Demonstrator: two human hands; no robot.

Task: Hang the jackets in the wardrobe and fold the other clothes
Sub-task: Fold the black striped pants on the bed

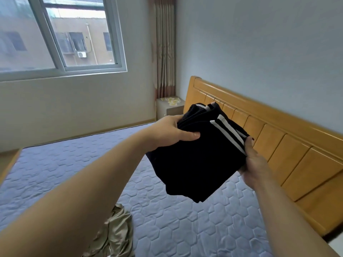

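A folded black garment with white side stripes (194, 160) hangs in the air above the bed, near the headboard. My left hand (172, 129) grips its upper left edge, thumb on top. My right hand (254, 162) holds its right edge, thumb on the striped side and fingers hidden beneath the cloth. A crumpled beige garment (117, 232) lies on the mattress at the lower middle, partly hidden by my left forearm.
The blue quilted mattress (65, 167) fills the lower view. A wooden headboard (278, 145) runs along the right wall. A small nightstand (169, 106) with papers stands in the far corner under a curtain (165, 49). A window (61, 34) is at the upper left.
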